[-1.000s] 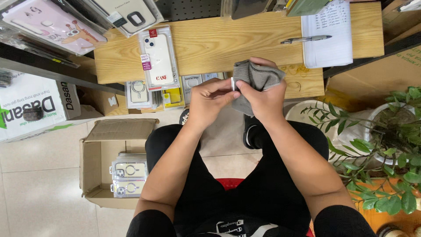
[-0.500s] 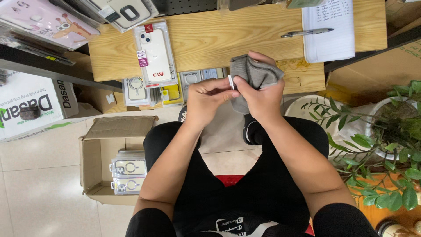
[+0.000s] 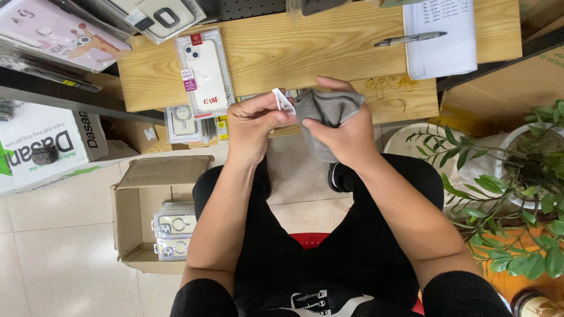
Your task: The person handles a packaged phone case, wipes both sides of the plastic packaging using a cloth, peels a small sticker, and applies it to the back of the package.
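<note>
My right hand [image 3: 346, 138] grips a grey sock [image 3: 324, 111] in front of the wooden table's near edge, above my lap. My left hand [image 3: 251, 123] pinches a small white tag [image 3: 283, 101] that sticks out from the sock's left end. Both hands are close together and touch the sock. On the wooden table [image 3: 305, 53] just beyond them lies a boxed white phone case [image 3: 204, 73].
A pen [image 3: 409, 39] lies on a sheet of white paper [image 3: 440, 35] at the table's far right. An open cardboard box [image 3: 150, 211] with clear phone cases stands on the tiled floor at left. A potted plant [image 3: 517, 170] is at right. More packaged cases [image 3: 59, 32] lie far left.
The white tag is now pulled further out from the sock by my left hand. The view has shifted slightly; my hands stay in about the same place.
</note>
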